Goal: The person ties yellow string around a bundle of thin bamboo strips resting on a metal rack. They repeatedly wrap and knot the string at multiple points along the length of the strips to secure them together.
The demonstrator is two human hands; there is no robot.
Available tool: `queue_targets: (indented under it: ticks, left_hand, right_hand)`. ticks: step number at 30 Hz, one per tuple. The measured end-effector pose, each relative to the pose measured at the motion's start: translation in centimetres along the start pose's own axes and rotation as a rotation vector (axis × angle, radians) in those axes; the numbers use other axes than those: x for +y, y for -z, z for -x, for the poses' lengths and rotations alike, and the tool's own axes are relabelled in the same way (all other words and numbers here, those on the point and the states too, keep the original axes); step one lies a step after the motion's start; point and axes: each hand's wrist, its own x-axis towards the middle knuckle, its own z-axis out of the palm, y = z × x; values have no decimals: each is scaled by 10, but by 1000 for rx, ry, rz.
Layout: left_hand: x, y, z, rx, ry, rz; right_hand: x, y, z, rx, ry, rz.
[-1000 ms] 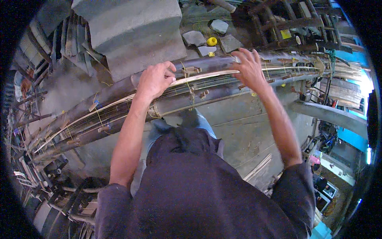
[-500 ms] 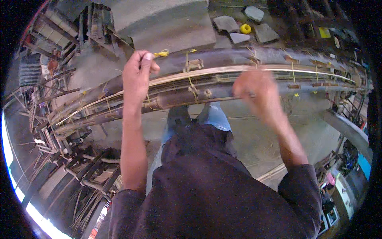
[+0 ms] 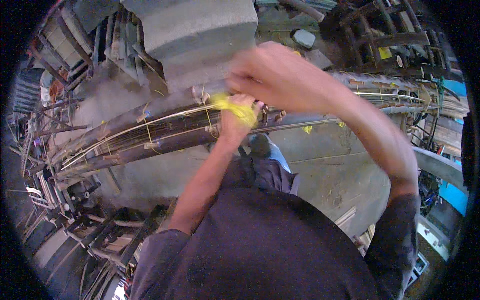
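A long frame of two dark poles point(image 3: 175, 142) runs crosswise in front of me, with thin pale strips point(image 3: 145, 120) lying lengthwise between them. Yellow ties and small wooden pegs span the poles at intervals. My left hand point(image 3: 237, 125) is closed at the middle of the frame, with a bundle of yellow cord point(image 3: 235, 106) at its fingers, smeared by motion. My right hand point(image 3: 272, 72) reaches across just above and beyond it, its fingers too blurred to read. Whether the right hand holds any cord cannot be made out. It partly covers the far pole.
Beyond the frame lies a concrete step point(image 3: 200, 40), with a pale stone block point(image 3: 303, 38) to its right. Wooden racks stand at far left and a timber structure point(image 3: 390, 37) at far right. Stacked sticks and poles point(image 3: 107, 227) lie at lower left.
My left hand has moved right and nearer, with the yellow cord. My right hand has swung left and away from me, over the left one. The view has shifted to the right.
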Motion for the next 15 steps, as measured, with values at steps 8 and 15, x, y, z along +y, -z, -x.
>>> queue_targets:
  ticks: [8, 15]
  left_hand:
    - [-1, -25, -10, -69, -44, 145]
    - [5, 0, -8, -101, 50, 65]
  right_hand:
    - [223, -185, -39, 690, 95, -120]
    - [35, -194, 94, -166, 41, -98]
